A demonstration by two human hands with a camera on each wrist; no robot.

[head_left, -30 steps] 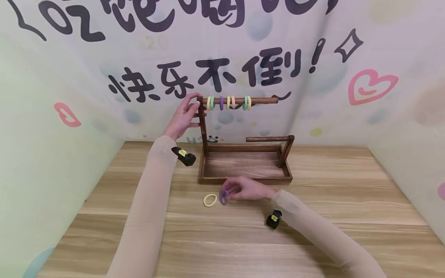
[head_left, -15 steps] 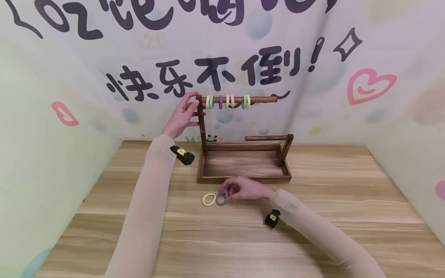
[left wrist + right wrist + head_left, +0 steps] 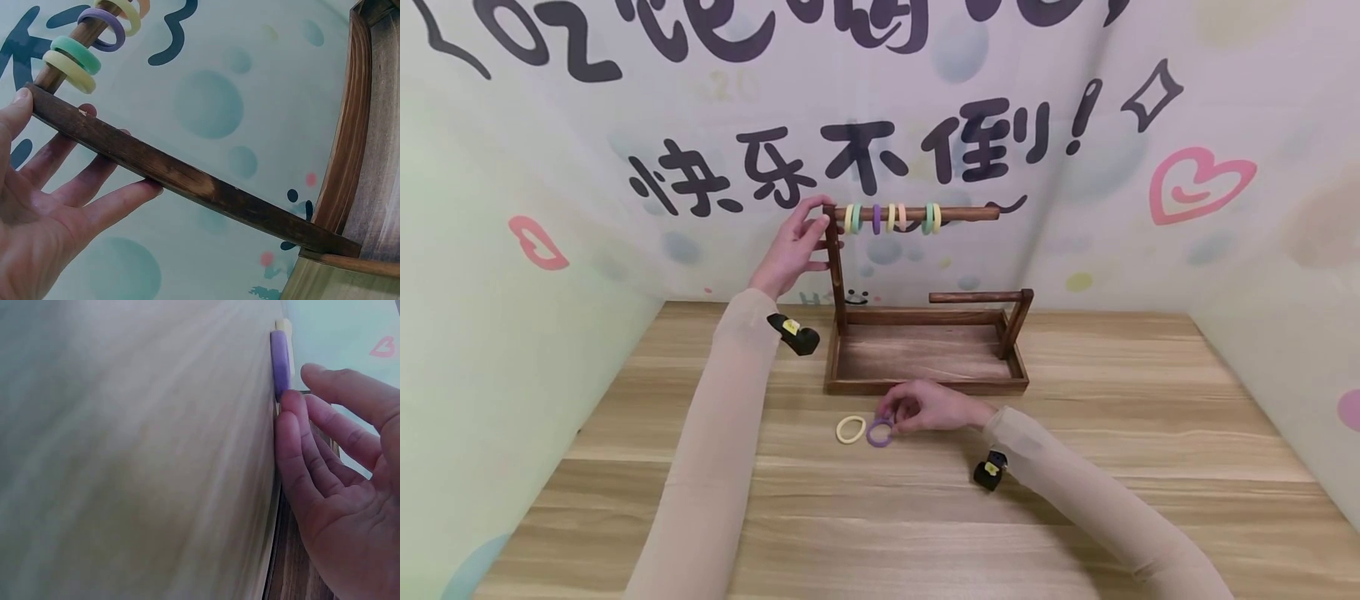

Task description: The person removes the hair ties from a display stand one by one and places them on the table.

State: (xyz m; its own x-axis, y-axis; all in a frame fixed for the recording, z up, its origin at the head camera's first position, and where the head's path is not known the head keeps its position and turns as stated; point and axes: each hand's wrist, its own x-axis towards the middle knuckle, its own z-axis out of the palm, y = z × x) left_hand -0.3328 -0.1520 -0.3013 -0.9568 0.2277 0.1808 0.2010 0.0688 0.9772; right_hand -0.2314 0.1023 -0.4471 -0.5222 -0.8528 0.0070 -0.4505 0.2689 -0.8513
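Head view: the purple ring [image 3: 878, 444] lies on the table [image 3: 865, 525], right of the cream ring [image 3: 851, 442], partly hidden by the right hand [image 3: 936, 407], fingers loose, contact unclear; the left hand [image 3: 790, 252] grips the left post [image 3: 837, 279], fingers partly hidden.

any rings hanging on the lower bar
No, the lower bar is bare in the head view; the hanging rings are all on the upper bar.
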